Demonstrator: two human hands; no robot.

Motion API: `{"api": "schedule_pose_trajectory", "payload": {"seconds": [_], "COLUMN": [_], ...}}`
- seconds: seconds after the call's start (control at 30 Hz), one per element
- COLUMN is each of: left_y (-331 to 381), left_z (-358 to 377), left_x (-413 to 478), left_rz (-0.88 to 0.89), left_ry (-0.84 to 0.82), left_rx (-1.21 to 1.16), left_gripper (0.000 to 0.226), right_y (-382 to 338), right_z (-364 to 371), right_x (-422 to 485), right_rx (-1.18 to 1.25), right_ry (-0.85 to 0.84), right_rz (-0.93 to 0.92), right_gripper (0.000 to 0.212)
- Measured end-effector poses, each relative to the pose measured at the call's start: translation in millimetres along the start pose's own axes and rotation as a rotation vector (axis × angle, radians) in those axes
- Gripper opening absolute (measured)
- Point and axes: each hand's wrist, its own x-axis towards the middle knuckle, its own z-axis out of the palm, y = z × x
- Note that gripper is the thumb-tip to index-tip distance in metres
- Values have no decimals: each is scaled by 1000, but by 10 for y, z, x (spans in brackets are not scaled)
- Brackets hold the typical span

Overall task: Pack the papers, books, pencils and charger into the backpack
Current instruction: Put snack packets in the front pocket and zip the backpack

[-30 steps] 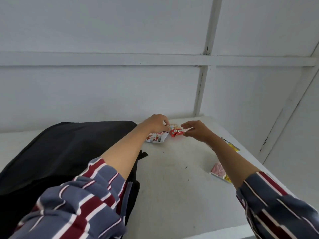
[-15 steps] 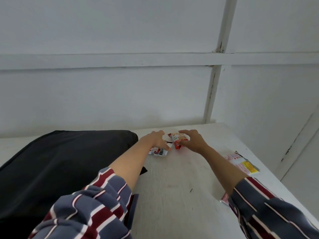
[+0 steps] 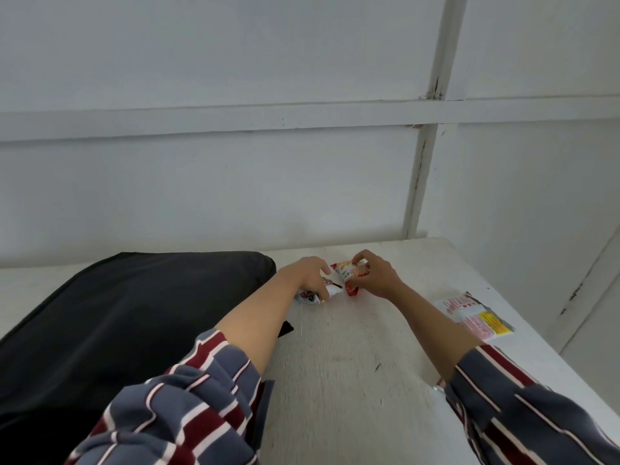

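A black backpack lies flat on the left half of the white table. Near the table's far middle my right hand grips a small red and white snack packet, fingers curled round its far end. Just left of it my left hand pinches a second small white and red packet that rests on the table beside the backpack's corner. No papers, books, pencils or charger show.
A flat pink, white and yellow sachet lies near the table's right edge. Another packet's corner peeks from under my right sleeve. A white panelled wall stands behind and to the right of the table.
My right hand has closed round the red packet and tipped it up. My left hand stays on the white packet. The view has tilted and shifted slightly.
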Motion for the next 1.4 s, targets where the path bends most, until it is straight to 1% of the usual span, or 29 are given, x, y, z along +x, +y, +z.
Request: {"api": "schedule_pose_trajectory", "payload": {"seconds": [0.1,0.23,0.37,0.47,0.6,0.9,1.03,1.13,1.27,1.4], "left_y": [55,178,251,222,32,-759,-1142,-1426,-1738,-1937], "left_z": [-64,-243,-479,-627,-737,-954,-1015,-983,-870,-740], "left_x": [-110,-320,-614,-903,-1321,-2264,-2659,-2881,-3046,-3092], "left_rz": [10,63,96,122,155,194,207,228,240,264], "left_ry": [29,115,191,255,344,434,450,427,376,331], "left_rx": [-54,-69,-88,-118,-139,-171,-152,-147,-173,-218], "left_gripper": [69,69,70,71,69,66,66,64,62,56], "right_y": [-51,-199,-436,-676,-1068,-2057,-2446,-2634,-2748,-2771], "right_z": [-84,-277,-457,-513,-387,228,457,645,880,956], "right_x": [-125,-311,-478,-602,-807,-1261,-1446,-1577,-1742,-1873], "right_rx": [92,243,314,375,428,535,550,519,505,467], "right_ry": [29,81,131,135,135,130,143,151,110,105], "right_rz": [5,-12,-55,-91,-131,-193,-207,-210,-152,-112], "right_gripper": [47,47,42,42,44,42,40,41,41,42]}}
